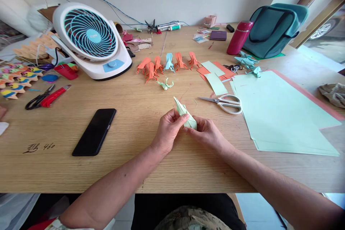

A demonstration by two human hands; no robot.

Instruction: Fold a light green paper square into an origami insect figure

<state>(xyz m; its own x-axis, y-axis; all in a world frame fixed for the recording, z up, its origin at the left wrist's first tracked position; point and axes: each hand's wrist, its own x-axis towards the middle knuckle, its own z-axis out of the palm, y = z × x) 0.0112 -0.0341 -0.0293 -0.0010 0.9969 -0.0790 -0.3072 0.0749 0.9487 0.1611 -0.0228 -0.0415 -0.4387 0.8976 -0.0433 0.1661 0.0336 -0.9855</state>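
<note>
A folded piece of light green paper (pixel 191 121), pointed at its upper end, is held up between both hands over the front middle of the table. My left hand (pixel 168 129) pinches it from the left, thumb lying across the folds. From the right, my right hand (pixel 208 133) grips its lower corner between thumb and fingers. Just beyond sits a light green folded paper figure (pixel 165 84). Behind that stand several orange paper figures (pixel 151 70) and a blue one (pixel 169 62). Scissors with white handles (pixel 230 104) lie to the right of my hands.
Light green sheets (pixel 280 111) cover the right side, with cut paper strips (pixel 216 83) nearby. A black phone (pixel 94 132) lies at left, pliers and a red cutter (pixel 55 96) beyond it. A white fan (pixel 91 39), a pink bottle (pixel 239 37) and a teal bag (pixel 275 30) stand farther back.
</note>
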